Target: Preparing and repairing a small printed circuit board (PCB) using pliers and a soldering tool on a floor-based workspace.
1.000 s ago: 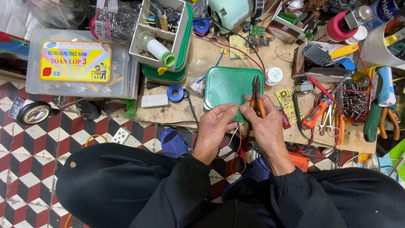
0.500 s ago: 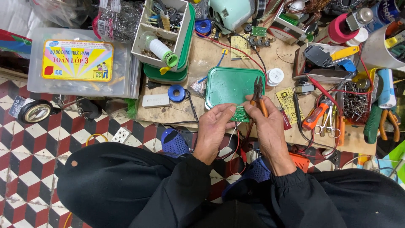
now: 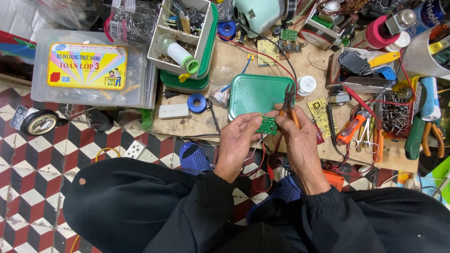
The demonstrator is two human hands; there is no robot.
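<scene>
Low wooden work board (image 3: 225, 61) spans the far half of the view, packed with parts. Person sits near edge, dark sleeves, over a red, white and black tiled floor (image 3: 28, 197).

Far left: clear plastic storage box (image 3: 89, 70) with a yellow label on its lid. Right of it, a white compartment tray (image 3: 204, 28) sits on a green tray and holds a white spool with a green end (image 3: 178, 52). Centre of board: green rectangular lid (image 3: 255, 96), flat, just beyond the hands. Left of the lid: blue tape roll (image 3: 197, 103) and a small white block (image 3: 173, 111). Right of the lid: small white round tin (image 3: 307, 85).

Right side (cluttered): orange-handled screwdriver (image 3: 350, 129), pile of screws (image 3: 393, 117), green-handled pliers (image 3: 415, 138) at the far right edge.

Left hand (image 3: 236, 140) pinches the small green circuit board (image 3: 268, 125) by its left edge, thumb and fingertips clamped on it. Board is held in the air at the near edge of the green lid, between both hands, thin wires hanging from it toward the lap.

Right hand (image 3: 302, 140) is closed round the orange handles of the side cutters (image 3: 288, 100), fingers wrapped tight. Cutter nose points far, standing over the lid's right edge, just above the circuit board. Can't tell whether the blades are parted (too small).
</scene>
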